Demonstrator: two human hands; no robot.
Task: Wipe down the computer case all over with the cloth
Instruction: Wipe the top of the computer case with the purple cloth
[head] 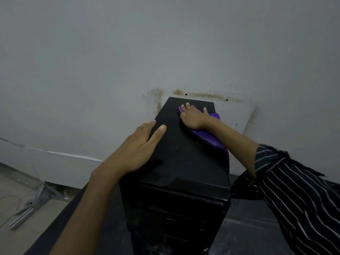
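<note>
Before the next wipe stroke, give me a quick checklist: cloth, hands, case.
1. Cloth under the wiping hand: ok. The right hand presses the purple cloth onto the far end of the case top.
2. Case steadied: ok. The left hand rests flat on the top at its left edge.
3. Cloth fully on the top: not ok. Its near end hangs over the right edge.
4. Case upright on the dark table: ok.
5. Path toward the near edge: ok. Bare top, nothing lying on it.
6. Sides and front wiped: cannot tell.
</note>
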